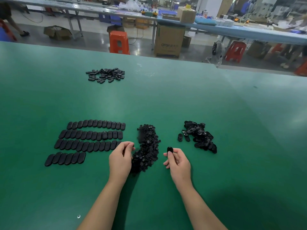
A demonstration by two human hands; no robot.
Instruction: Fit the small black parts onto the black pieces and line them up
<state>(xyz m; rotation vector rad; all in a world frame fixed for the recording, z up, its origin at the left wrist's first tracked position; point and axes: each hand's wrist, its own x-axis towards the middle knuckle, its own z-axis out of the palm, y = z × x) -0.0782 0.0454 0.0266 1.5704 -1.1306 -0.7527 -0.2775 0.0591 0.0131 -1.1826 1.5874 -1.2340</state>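
Note:
On the green table, several rows of black oval pieces lie lined up at the left. A long heap of small black parts runs between my hands. A pile of loose oval pieces sits to the right. My right hand pinches one black oval piece upright between thumb and fingers. My left hand pinches a small black part at its fingertips, just left of the heap and beside the end of the third row.
Another pile of black oval pieces lies farther back on the table. Beyond the far table edge stand orange stools, a cardboard box and long benches.

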